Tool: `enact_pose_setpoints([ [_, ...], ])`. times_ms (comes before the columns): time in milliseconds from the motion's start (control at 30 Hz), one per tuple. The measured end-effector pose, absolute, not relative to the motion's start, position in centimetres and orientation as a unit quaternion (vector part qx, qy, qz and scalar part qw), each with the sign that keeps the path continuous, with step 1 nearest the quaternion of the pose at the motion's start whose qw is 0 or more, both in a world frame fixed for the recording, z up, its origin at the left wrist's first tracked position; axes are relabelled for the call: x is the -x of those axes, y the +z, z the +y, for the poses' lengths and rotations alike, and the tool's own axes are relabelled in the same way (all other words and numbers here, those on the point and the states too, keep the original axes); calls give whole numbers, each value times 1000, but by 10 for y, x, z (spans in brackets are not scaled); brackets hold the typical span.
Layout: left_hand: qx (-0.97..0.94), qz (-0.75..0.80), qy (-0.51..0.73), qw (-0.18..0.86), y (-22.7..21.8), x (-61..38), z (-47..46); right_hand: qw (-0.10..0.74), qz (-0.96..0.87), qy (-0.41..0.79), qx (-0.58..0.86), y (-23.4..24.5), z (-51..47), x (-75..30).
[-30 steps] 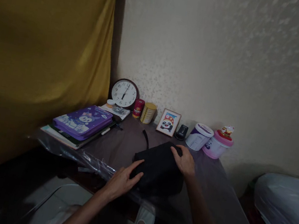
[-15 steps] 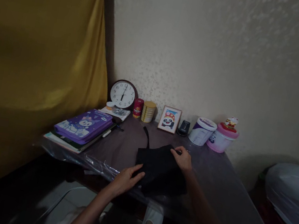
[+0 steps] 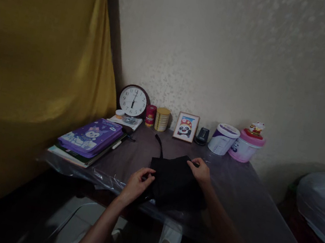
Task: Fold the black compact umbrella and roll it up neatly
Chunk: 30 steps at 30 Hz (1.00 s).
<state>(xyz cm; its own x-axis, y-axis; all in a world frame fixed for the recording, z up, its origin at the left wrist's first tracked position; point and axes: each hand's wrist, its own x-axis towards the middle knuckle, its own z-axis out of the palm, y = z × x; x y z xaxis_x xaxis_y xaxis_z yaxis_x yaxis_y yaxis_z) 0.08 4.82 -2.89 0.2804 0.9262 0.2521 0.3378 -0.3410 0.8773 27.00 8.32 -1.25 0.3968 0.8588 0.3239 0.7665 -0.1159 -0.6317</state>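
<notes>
A piece of black cloth (image 3: 175, 182), folded roughly square, lies at the table's front edge, with a narrow black strap (image 3: 159, 146) sticking out from its far left corner. My right hand (image 3: 200, 172) pinches the cloth's far right edge between thumb and fingers. At the left edge, my left hand (image 3: 136, 184) has its thumb and bent forefinger close together on the cloth. Its fingertips appear to grip the border. The cloth's darkness hides its folds and near side.
A purple case (image 3: 92, 136) tops a stack of books at left. Along the wall stand a clock (image 3: 133, 100), a red can (image 3: 150, 116), a yellow can (image 3: 162, 119), a framed panda picture (image 3: 185, 127), a black object (image 3: 202, 136) and two tubs (image 3: 223, 140). Clear plastic covers the table (image 3: 231, 192).
My left hand has moved slightly up and left to the cloth's edge, its thumb and forefinger closing together. My right hand stays at the far right edge. The view has shifted slightly.
</notes>
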Motion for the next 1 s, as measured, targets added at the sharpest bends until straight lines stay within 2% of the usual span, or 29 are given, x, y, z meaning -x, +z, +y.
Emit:
enact_pose_setpoints([
  [600,-760,420,435,241,-19,-22,40,382,-546,65,743,-14,84,-271],
  [1000,-747,464,423,216,-24,-23,45,379,-543,74,746,-11,82,-269],
])
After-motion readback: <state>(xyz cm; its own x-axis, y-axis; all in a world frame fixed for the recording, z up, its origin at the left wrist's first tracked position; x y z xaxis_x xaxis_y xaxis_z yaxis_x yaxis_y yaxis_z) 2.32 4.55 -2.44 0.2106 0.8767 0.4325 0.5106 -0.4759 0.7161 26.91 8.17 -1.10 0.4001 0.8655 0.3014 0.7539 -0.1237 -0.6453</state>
